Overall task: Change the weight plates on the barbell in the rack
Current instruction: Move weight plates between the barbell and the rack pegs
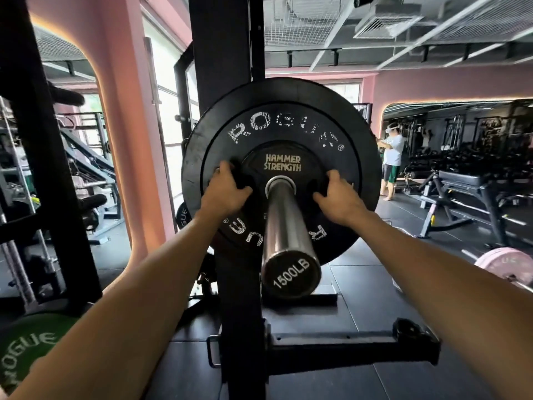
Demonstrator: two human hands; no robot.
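Observation:
The barbell sleeve (284, 223) points straight at me, its end cap marked 1500LB. On it sits a small black Hammer Strength plate (281, 163), flat against a large black Rogue bumper plate (288, 116). My left hand (226, 189) grips the small plate's left edge, fingers curled round it. My right hand (339, 196) grips its right edge the same way. The black rack upright (227, 47) rises behind the plates.
A green Rogue plate (26, 347) lies at lower left. A black rack foot with a storage peg (346, 350) crosses the floor below the sleeve. A pink plate on a bar (503, 265) lies at right, by a bench (461, 183). A person (392, 157) stands beyond.

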